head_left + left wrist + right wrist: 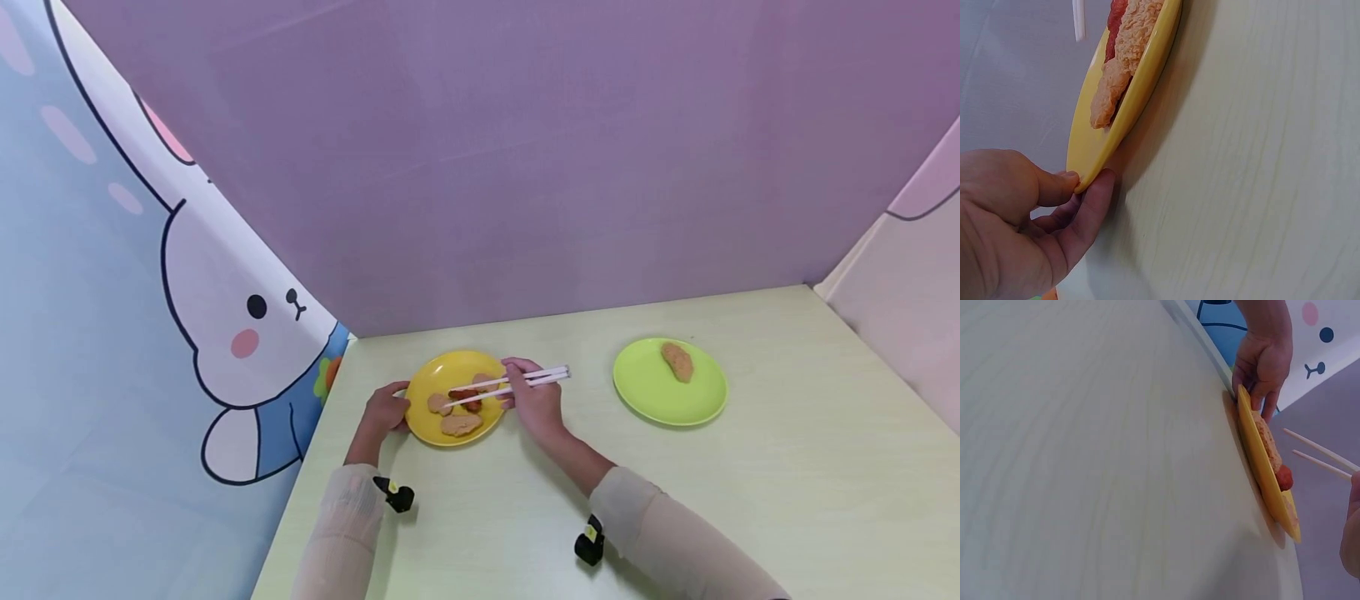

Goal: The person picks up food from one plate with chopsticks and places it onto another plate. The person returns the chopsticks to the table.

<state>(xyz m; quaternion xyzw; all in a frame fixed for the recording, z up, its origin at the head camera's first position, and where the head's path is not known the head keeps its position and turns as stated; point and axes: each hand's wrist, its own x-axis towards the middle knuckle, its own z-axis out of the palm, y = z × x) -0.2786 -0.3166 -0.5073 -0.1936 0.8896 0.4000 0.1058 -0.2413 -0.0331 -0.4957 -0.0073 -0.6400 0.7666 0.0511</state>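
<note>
My left hand [387,410] pinches the left rim of a yellow plate [427,429], thumb on top and fingers under the edge in the left wrist view. Several food pieces lie on it: tan breaded pieces [461,425] and a dark red piece [471,405]. In my right hand [537,406] is a pair of pale chopsticks [551,376], their tips spread over the plate. The right wrist view shows the chopstick tips [1297,454] apart, with nothing between them, above the food.
To the right stands a green plate [652,402] holding one tan breaded piece [677,362]. Behind the light wooden table [787,467] rises a purple backdrop [525,167], and a cartoon rabbit panel [247,350] borders the left side.
</note>
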